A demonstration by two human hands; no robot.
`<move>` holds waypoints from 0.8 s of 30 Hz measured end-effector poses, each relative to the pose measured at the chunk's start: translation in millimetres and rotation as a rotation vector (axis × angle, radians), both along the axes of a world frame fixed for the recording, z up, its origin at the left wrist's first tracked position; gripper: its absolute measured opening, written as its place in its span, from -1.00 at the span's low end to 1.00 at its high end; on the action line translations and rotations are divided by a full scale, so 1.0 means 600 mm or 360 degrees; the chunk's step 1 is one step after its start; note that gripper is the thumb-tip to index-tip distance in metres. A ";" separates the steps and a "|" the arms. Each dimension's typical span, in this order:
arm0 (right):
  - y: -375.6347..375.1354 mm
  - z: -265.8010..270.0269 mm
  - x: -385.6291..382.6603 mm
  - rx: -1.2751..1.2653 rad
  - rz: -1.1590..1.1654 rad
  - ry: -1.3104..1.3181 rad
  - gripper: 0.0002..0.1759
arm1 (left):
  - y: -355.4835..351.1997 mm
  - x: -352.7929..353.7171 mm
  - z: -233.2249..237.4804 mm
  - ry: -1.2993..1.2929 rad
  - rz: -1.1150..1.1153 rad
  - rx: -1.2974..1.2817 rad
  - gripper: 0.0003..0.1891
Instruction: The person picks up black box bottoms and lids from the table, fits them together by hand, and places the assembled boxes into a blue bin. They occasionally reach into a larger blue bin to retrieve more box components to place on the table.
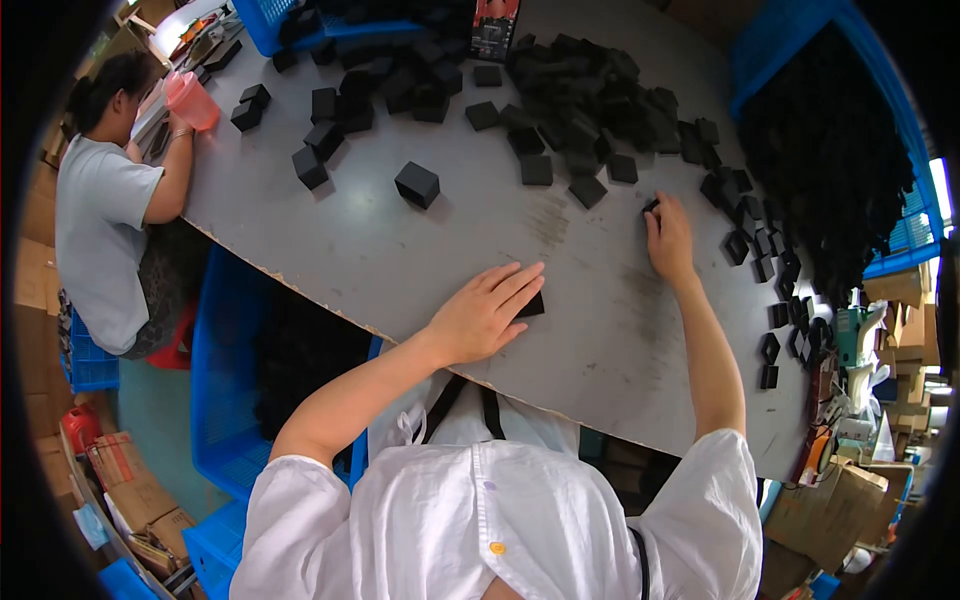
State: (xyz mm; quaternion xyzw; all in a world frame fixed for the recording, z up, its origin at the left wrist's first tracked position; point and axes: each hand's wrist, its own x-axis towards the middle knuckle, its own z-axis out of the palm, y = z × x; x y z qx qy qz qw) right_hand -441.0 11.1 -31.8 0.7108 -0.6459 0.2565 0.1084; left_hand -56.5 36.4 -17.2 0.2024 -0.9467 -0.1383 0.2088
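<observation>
My left hand (482,315) lies over a small black piece (533,306) near the table's front edge, fingers stretched out and partly covering it. To the right, my right hand (669,238) has its thumb and fingers closed on a small dark piece (651,206), mostly hidden by the fingertips. Beyond my hands lies a large heap of black blocks (590,95). One larger black block (417,185) sits apart to the left of the heap. Several hollow black box sleeves (769,348) lie along the right side.
The grey table (380,260) has dark smudges and a worn front edge. A blue crate (890,160) full of black pieces stands at the right; another blue crate (220,380) is below the table at left. Another person (110,200) sits at the left by a pink cup (191,101).
</observation>
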 end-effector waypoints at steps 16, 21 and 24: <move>0.151 0.088 0.139 0.0602 -0.0684 -0.0274 -0.56 | 0.014 0.014 -0.004 0.0497 0.0253 0.0500 -0.07; 0.192 0.082 0.130 0.0374 -0.0359 -0.0231 -0.64 | 0.021 0.020 0.001 0.0556 0.0354 0.0414 -0.03; 0.213 0.082 0.160 0.0413 0.0033 -0.0237 -0.46 | 0.030 0.018 0.001 0.0561 0.0416 0.0425 -0.01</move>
